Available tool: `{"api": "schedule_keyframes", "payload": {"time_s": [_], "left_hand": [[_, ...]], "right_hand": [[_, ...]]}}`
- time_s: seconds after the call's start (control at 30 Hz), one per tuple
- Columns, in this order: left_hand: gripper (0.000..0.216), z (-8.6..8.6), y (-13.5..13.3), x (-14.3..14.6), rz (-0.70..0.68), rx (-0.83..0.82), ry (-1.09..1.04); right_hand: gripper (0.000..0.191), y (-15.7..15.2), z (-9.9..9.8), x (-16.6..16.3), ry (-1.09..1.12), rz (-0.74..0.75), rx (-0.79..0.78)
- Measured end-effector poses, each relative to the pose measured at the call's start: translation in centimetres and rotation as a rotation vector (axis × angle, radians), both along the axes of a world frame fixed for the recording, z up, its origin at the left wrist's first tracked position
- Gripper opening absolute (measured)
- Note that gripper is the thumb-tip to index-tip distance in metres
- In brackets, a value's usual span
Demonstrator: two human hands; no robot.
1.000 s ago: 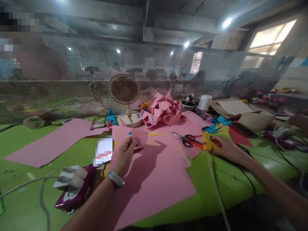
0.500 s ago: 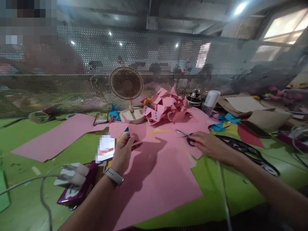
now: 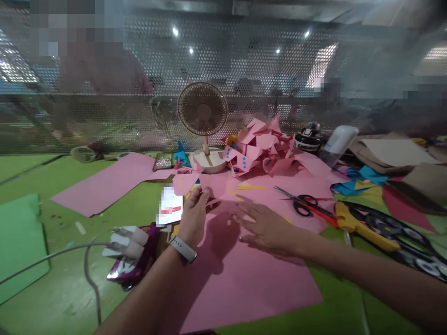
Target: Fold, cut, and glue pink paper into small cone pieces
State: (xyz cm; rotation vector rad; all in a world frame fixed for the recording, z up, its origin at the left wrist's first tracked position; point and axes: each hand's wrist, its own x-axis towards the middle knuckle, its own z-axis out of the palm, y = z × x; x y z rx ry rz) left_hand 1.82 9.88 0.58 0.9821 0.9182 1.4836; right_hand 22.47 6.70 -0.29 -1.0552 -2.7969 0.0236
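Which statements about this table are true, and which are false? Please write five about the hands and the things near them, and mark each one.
1. The left hand pinches a small pink paper piece. True.
2. The right hand is closed around the scissors. False: the right hand is spread open over the large pink sheet, and the scissors lie apart from it.
3. The fan stands to the left of the pink paper pile. True.
4. A pale wristband is on the right wrist. False: the wristband is on the left wrist.
5. The phone lies to the left of the left hand. True.
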Motion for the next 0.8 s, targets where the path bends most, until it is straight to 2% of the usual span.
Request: {"api": "schedule_keyframes", "payload": {"time_s": [0.13,0.23,0.3,0.37,0.43,0.57,0.63,0.7,0.8], "left_hand": [[0.019,0.0,-0.2,0.1,-0.024,-0.006,0.012],[0.02,-0.1,-0.3,0.2,-0.044,0.0,0.029],[0.02,-0.2,-0.3,0.2,-0.047,0.006,0.037],[0.02,-0.3,-0.3,0.2,-0.053,0.0,0.04],[0.02,-0.3,-0.3,0.3,-0.062,-0.012,0.041],[0.022,0.0,-0.6,0.5,-0.093,-0.026,0.07],[0.023,0.1,-0.8,0.7,-0.119,-0.031,0.092],[0.024,0.1,-1.0,1.0,-0.147,-0.03,0.105],[0.023,-0.1,-1.3,1.4,-0.194,-0.025,0.113]], "right_hand": [[0.07,-1.2,-0.3,-1.0,-0.005,0.001,-0.054],[0.072,-1.3,-0.2,-1.4,0.044,-0.01,-0.055],[0.065,-1.0,0.0,-1.4,0.161,-0.007,-0.081],[0.049,-0.5,0.3,-1.2,0.341,-0.028,-0.158],[0.037,-0.1,0.5,-0.9,0.526,-0.096,-0.287],[0.037,0.2,0.3,-0.5,0.895,-0.354,-0.746],[0.033,0.0,0.6,-0.6,1.038,-0.434,-0.857],[0.028,-0.1,1.2,-0.8,1.114,-0.426,-0.797],[0.021,0.1,2.1,-1.3,1.146,-0.325,-0.596]]}}
